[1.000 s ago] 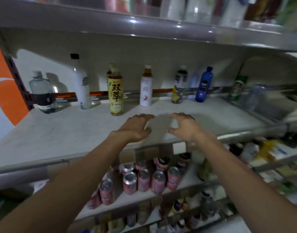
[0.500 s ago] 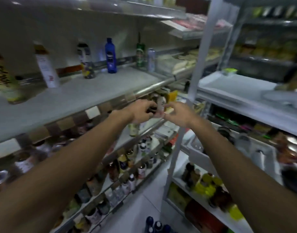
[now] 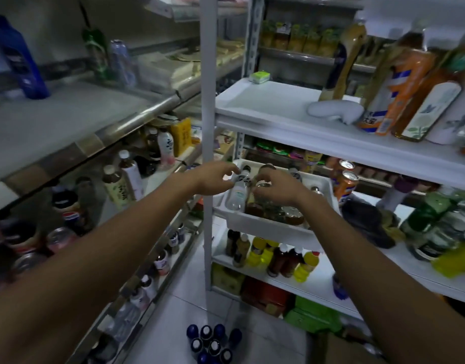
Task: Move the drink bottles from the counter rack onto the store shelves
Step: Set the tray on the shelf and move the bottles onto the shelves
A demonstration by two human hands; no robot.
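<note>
A white bin (image 3: 274, 227) sits on the white rack (image 3: 278, 119) and holds several drink bottles. A clear bottle (image 3: 238, 197) with a black cap leans at the bin's left end. My left hand (image 3: 215, 178) curls its fingers and thumb round that bottle's neck. Just right of it, my right hand (image 3: 277, 185) curls its fingers onto a dark brown bottle (image 3: 265, 168), whose cap shows above the fingers. Both bottles still stand in the bin. The grey store shelf (image 3: 55, 122) runs along the left, with a blue bottle (image 3: 18, 56) at its back.
A white upright post (image 3: 207, 127) stands between the grey shelves and the rack, close to my left wrist. Tall bottles (image 3: 399, 95) crowd the rack's top right. Cans (image 3: 345, 181) stand behind the bin. Blue-capped bottles (image 3: 210, 342) sit on the floor below.
My view has swung right from the grey shelf to the white rack. Both hands have left the shelf, crossed the post and come down onto bottles in the bin.
</note>
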